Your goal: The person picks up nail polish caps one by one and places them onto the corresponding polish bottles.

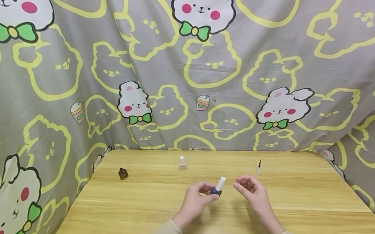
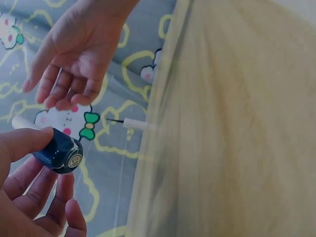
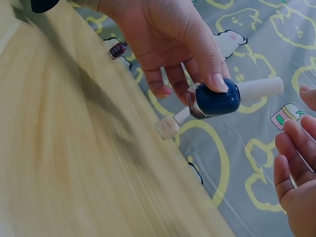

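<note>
My left hand (image 1: 193, 202) pinches a dark blue nail polish bottle (image 1: 216, 192) between thumb and fingers, above the table. Its white cap (image 3: 260, 88) is on and tilts up to the right. In the left wrist view, the bottle's base (image 2: 75, 159) faces the camera and bears a round label. Just right of the cap is my right hand (image 1: 256, 194), its fingers loosely bent and holding nothing. Behind that hand, a white cap (image 1: 259, 169) stands on the table with its dark brush pointing up.
Toward the back left of the wooden table (image 1: 142, 211) stands a dark brown polish bottle (image 1: 123, 173) with a short bare neck. A pale pink polish bottle (image 1: 182, 165) with a white cap stands at the back middle. Patterned grey curtain (image 1: 169, 69) hangs behind and at both sides.
</note>
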Motion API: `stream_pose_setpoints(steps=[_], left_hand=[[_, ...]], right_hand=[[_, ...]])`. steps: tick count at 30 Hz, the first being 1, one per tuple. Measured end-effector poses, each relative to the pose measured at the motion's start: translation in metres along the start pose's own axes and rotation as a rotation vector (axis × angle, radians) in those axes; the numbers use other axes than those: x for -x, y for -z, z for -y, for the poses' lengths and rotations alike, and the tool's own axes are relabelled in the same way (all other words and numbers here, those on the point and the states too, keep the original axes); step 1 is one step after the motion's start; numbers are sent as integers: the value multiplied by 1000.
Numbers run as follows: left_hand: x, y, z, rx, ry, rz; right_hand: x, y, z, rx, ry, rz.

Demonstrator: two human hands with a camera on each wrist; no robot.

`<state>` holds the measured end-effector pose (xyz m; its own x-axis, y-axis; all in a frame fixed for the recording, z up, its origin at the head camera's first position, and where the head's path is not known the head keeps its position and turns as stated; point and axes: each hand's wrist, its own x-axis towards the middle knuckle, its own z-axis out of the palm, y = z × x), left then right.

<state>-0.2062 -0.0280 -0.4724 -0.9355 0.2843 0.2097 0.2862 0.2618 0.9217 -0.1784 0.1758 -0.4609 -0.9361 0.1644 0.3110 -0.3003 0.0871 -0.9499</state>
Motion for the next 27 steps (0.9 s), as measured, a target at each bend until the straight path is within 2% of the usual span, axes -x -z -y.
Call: stream_pose_setpoints(steps=[5,12,21,27], left_hand=[[-4,7,1,-10,10,-33],[-8,16,2,-1,39,-56],[-15,31,4,4,65,-108],[-20,41,9,6,86,-147]], right_hand=[[-2,4,-2,-12,-3,-10],[-5,11,-6,-37,-48,-52],[-10,22,-7,-32,-49,-102],[-16,33,-8,-65,-41,-151]])
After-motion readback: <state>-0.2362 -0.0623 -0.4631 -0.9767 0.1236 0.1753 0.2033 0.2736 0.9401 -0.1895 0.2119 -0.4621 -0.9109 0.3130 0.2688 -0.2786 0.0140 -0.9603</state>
